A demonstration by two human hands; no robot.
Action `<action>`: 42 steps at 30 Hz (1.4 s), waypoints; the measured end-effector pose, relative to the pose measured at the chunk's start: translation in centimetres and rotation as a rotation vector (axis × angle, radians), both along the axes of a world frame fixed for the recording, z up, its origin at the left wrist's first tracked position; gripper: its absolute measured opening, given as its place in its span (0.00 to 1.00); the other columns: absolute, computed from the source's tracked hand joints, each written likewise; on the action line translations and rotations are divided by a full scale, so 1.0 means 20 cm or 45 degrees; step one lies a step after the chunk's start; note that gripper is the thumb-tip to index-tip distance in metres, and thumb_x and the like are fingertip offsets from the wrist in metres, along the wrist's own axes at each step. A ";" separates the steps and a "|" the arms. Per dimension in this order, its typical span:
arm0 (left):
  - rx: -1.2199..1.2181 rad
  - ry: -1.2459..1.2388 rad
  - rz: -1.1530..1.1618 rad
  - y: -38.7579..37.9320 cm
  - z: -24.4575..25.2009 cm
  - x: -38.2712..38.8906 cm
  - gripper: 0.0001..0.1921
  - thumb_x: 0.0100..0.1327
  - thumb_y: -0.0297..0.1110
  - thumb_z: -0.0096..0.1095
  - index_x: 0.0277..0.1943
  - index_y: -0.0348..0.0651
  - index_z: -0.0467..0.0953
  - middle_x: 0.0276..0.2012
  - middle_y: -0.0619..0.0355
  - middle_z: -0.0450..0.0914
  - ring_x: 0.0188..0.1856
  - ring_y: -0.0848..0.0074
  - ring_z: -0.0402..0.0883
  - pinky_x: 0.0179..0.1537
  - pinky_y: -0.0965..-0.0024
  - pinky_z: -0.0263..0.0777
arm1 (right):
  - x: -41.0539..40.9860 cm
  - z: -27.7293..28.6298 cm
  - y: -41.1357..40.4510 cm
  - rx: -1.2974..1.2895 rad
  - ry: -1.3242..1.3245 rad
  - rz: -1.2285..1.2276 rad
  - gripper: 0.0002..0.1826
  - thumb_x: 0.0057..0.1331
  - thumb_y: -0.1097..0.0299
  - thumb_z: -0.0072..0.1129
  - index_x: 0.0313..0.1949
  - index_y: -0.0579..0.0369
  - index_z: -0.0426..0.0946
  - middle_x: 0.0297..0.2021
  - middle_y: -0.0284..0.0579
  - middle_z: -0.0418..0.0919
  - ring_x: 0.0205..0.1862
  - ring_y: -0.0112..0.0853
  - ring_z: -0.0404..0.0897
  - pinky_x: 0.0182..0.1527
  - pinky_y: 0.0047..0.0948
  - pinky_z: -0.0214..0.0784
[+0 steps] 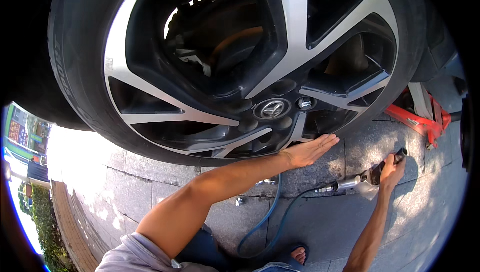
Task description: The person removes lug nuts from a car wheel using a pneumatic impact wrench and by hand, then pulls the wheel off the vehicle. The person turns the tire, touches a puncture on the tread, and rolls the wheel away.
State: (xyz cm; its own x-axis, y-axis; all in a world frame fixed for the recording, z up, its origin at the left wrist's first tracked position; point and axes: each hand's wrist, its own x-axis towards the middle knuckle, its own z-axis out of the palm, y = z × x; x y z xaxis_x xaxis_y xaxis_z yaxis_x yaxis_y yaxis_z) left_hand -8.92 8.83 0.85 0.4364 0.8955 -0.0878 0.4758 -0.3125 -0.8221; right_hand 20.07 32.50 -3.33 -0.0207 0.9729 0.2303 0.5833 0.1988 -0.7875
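Note:
A car wheel with a black and silver alloy rim (296,13) and a black tyre (75,58) fills the upper view. My left hand (310,152) is held flat at the tyre's lower right edge, fingers straight and nothing in them; whether the palm presses on the rubber is hard to tell. My right hand (392,171) grips an air impact wrench (371,178) low over the paving, its black socket (401,153) pointing away from me. One lug nut (304,102) sits in the hub beside the centre cap (272,109). The other lug holes around the cap look dark, without visible nuts.
A blue air hose (278,230) loops over the stone paving (318,215) from the wrench towards the tyre. Loose lug nuts (239,201) lie on the slabs near my left forearm. A red floor jack (422,118) stands right of the wheel. My sandalled foot (299,254) is below.

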 end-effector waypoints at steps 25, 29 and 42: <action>0.030 -0.226 0.007 0.05 -0.17 0.02 0.34 0.77 0.49 0.45 0.78 0.36 0.67 0.82 0.46 0.60 0.84 0.53 0.55 0.85 0.42 0.40 | -0.79 0.70 -1.07 -0.030 0.585 0.689 0.21 0.71 0.67 0.73 0.58 0.58 0.76 0.25 0.38 0.80 0.23 0.21 0.78 0.30 0.26 0.73; 0.032 -0.210 0.021 0.06 -0.17 -0.01 0.33 0.78 0.49 0.45 0.78 0.37 0.68 0.82 0.46 0.60 0.84 0.53 0.55 0.85 0.43 0.41 | -0.91 0.72 -1.12 0.270 0.516 0.630 0.24 0.71 0.64 0.74 0.61 0.52 0.74 0.31 0.45 0.87 0.31 0.32 0.90 0.41 0.28 0.81; 0.038 -0.203 0.046 0.02 -0.13 -0.06 0.32 0.78 0.48 0.46 0.77 0.37 0.68 0.81 0.46 0.61 0.84 0.53 0.55 0.85 0.44 0.41 | -1.08 0.68 -1.23 0.277 0.677 0.510 0.26 0.73 0.62 0.71 0.62 0.62 0.73 0.29 0.54 0.88 0.49 0.63 0.88 0.77 0.68 0.51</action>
State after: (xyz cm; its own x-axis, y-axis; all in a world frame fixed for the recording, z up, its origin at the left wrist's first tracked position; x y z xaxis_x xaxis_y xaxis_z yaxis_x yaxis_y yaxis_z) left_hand -10.15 9.23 -1.82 0.4100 0.9121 0.0067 0.6118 -0.2695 -0.7437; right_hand -1.52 7.80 10.29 -0.1986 0.8446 0.4972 -0.0214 0.5035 -0.8638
